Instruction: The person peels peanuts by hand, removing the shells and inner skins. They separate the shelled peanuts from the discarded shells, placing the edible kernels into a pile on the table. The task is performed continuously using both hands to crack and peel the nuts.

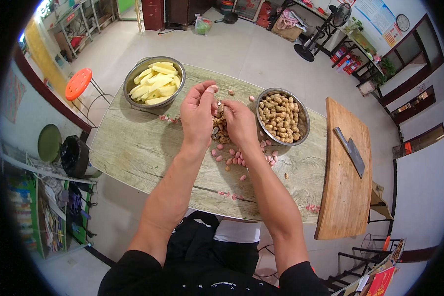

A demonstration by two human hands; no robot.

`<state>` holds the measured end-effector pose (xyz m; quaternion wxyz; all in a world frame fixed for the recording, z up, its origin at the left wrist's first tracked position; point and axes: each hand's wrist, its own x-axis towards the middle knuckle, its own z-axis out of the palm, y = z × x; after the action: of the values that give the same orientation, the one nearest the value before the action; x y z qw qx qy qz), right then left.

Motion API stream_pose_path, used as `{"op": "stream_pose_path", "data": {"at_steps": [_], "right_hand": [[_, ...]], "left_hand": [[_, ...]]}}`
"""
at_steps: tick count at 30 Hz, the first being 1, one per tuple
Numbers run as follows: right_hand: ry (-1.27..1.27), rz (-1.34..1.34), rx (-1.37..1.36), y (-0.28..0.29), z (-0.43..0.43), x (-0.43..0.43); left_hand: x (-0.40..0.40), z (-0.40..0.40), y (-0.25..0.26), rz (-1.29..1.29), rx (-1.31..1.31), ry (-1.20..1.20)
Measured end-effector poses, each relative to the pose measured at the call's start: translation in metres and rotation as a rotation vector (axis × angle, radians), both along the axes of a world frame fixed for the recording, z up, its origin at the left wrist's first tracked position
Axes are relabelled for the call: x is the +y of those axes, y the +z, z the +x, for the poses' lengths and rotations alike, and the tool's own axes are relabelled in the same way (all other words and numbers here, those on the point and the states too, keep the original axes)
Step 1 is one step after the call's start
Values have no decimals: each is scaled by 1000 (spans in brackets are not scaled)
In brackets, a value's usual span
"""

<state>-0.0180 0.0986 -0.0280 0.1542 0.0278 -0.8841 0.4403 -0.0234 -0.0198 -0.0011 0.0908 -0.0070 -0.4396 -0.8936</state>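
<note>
Above the wood-patterned table (133, 151), my left hand (197, 116) pinches a small pale pinkish piece, apparently a peanut kernel (215, 88), between thumb and forefinger. Close beside it, my right hand (241, 124) has its fingers bent down at a pile of peanut shells (222, 137); whether they grip a shell is hidden. Loose pink peanut kernels (238, 160) lie scattered around and under my right wrist. To the right of that hand stands a metal bowl (308, 127) of unshelled peanuts (281, 114). Another kernel (251, 98) lies beyond my right hand.
A metal bowl (125, 90) of peeled, cut potato-like pieces (155, 83) sits at the table's far left. On the right, a wooden cutting board (342, 207) carries a cleaver (351, 153) and overhangs the near edge. An orange-topped stool (79, 84) stands left of the table.
</note>
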Motion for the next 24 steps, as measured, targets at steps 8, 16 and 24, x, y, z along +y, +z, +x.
{"op": "stream_pose_path", "data": {"at_steps": [8,16,24], "right_hand": [[19,136,-9,11,13,5],[42,54,168,29,28,20],[-193,-367,93,31,40,102]], "left_hand": [[6,4,0,-30,25,-73],[11,10,1,-119,20,-70],[25,26,-1,-454,103,-353]]}}
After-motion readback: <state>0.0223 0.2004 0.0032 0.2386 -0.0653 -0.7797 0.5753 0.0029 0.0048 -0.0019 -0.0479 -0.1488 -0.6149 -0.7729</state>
